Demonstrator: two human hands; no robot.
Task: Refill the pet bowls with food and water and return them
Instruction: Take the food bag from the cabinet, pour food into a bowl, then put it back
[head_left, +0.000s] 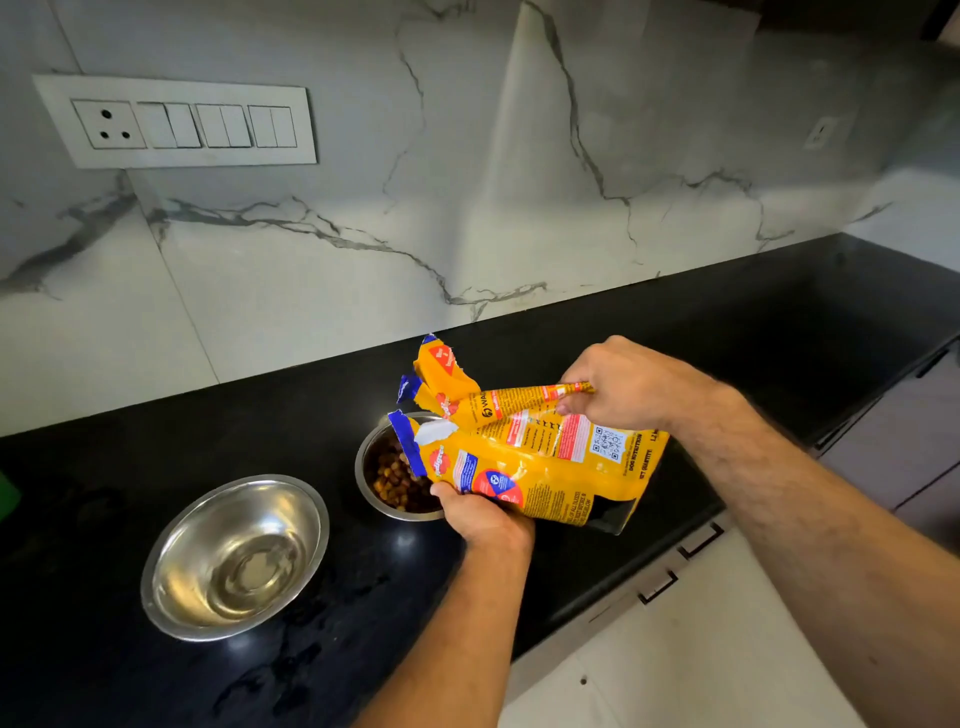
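Both hands clutch a crinkled yellow dog-food bag (540, 457) above the black stone counter (156, 467): left hand (480, 514) gripping its lower edge, right hand (618, 387) pinching its folded top. Its torn mouth hangs over a small steel bowl of brown kibble (389, 478); left of that bowl sits a wider steel bowl holding water (236, 556).

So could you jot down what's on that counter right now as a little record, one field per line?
surface: black countertop against a marble-look wall
food bag: yellow pet food bag, torn open, tilted over the smaller bowl
left hand: left hand grips the bag's lower edge
right hand: right hand pinches the bag's upper fold
food bowl: steel bowl holding brown kibble, partly hidden by the bag
other bowl: larger steel bowl, no kibble; water cannot be told
wall fitting: switch panel
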